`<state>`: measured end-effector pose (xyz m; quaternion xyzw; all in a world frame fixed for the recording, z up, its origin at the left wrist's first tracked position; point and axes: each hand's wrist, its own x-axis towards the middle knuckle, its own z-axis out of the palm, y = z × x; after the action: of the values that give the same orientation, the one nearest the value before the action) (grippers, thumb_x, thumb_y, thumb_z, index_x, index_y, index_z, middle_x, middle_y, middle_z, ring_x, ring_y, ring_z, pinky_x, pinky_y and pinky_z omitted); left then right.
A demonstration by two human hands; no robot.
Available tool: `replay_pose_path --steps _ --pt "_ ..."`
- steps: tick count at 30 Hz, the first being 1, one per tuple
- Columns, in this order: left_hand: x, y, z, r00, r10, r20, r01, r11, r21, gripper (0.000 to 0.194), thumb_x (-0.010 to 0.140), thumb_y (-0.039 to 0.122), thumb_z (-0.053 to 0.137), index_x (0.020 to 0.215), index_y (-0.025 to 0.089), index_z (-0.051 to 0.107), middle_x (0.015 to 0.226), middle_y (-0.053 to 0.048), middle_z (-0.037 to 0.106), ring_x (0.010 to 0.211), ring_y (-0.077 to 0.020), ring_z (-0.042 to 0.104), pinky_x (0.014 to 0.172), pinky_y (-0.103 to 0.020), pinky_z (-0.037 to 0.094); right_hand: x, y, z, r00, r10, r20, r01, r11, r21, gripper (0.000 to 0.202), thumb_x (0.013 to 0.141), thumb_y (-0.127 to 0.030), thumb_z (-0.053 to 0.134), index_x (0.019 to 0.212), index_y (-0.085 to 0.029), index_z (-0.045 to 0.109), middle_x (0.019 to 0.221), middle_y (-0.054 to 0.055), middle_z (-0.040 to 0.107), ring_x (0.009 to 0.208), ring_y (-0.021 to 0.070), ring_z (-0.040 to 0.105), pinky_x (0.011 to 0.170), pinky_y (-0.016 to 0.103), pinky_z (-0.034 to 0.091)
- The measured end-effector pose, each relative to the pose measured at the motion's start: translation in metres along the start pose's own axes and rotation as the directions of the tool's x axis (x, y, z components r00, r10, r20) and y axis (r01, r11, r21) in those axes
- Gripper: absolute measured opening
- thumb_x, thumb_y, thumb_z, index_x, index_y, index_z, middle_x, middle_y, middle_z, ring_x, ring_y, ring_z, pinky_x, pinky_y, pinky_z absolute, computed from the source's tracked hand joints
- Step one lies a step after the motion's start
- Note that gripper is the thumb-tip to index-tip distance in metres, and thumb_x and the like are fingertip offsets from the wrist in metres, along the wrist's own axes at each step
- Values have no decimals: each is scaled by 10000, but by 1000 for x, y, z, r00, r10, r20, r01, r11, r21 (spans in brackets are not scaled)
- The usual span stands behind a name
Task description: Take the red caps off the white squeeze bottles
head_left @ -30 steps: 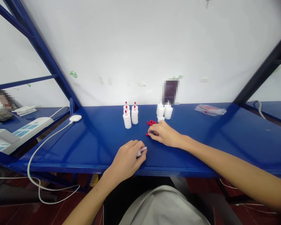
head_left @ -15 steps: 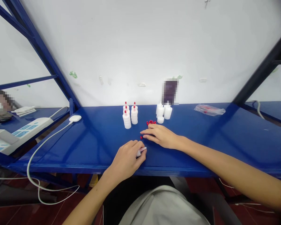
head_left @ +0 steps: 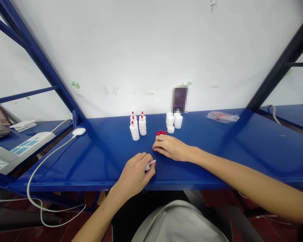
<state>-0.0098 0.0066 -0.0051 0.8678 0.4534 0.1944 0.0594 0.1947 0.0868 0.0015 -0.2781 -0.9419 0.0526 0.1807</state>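
Observation:
My left hand [head_left: 137, 169] is wrapped round a white bottle [head_left: 147, 166], whose tip sticks out past the thumb and forefinger. To its right, my right hand [head_left: 170, 148] rests over the blue table with fingertips pinched together; a red cap that lay there is hidden now. Small red caps [head_left: 161, 132] lie in a cluster just behind my right hand. Several white bottles with red tips [head_left: 134, 131] stand upright behind my left hand. White bottles without red tips [head_left: 178, 121] stand farther right, with a short white piece [head_left: 170, 129] in front.
A clear plastic bag with red contents [head_left: 222, 116] lies at the back right. A dark pixelated object [head_left: 180, 98] is against the wall. At the left are a white power strip [head_left: 27, 148], a white charger [head_left: 79, 131] and its cable. Blue frame posts rise at both sides.
The fingers of my right hand have closed together over the spot where the single red cap lay. My left hand still holds the bottle. The view has shifted slightly.

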Motion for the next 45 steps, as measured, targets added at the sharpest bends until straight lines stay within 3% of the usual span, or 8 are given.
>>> replay_pose_path --steps 8,14,18,21,25,31,39,45 --pt "-1 0 0 1000 0 3 0 1000 -23 195 980 259 384 822 203 485 773 1 523 748 -168 492 704 -299 391 -11 3 -13 998 50 -27 -52 996 -69 323 988 -331 457 1184 -173 660 1057 115 631 998 243 544 878 405 421" --pt "0 -1 0 1000 4 -4 -4 1000 -26 191 976 262 399 812 203 477 766 7 520 741 -164 487 701 -299 388 -5 0 -6 999 -28 32 32 990 -139 254 966 -195 471 1004 -160 720 962 108 655 937 229 558 853 406 414" --pt "1 -1 1 1000 11 -8 -11 999 -35 174 976 261 401 834 204 483 783 5 530 751 -166 492 711 -302 386 -5 12 -10 988 24 -154 -36 996 -80 194 939 -205 525 974 -171 712 925 93 690 895 221 608 819 384 440" --pt "1 -1 1 1000 13 -5 -13 999 -35 175 977 266 402 831 205 478 779 7 527 745 -164 488 709 -302 384 -6 20 -14 933 147 -329 -134 989 61 164 912 -219 552 956 -180 705 886 63 709 807 188 638 760 330 487" --pt "0 -1 1 1000 16 -6 -17 999 -33 185 981 268 390 830 205 476 775 7 522 743 -163 484 710 -300 386 -4 21 -12 891 187 -414 -157 982 107 235 911 -203 515 1058 -176 697 916 71 699 781 173 650 725 308 514" --pt "0 0 0 1000 18 -9 -19 1000 -18 191 979 266 389 820 204 476 770 3 523 736 -164 486 693 -296 380 0 24 0 896 256 -363 -200 962 185 183 913 -209 523 997 -187 684 893 37 727 746 159 661 698 291 521" --pt "0 0 1 999 26 -19 -26 1000 -15 182 978 270 401 830 205 484 775 9 527 737 -162 489 694 -301 378 1 34 10 957 81 -277 -118 986 -121 125 894 -233 596 882 -191 713 1111 79 677 1071 253 554 941 419 468" --pt "-1 1 1 1000 20 -20 -20 1000 -14 179 975 265 404 824 207 480 774 8 526 734 -162 486 691 -299 377 3 38 16 950 134 -283 -172 979 -112 125 870 -224 615 936 -191 716 1073 80 673 1005 249 555 919 416 467"
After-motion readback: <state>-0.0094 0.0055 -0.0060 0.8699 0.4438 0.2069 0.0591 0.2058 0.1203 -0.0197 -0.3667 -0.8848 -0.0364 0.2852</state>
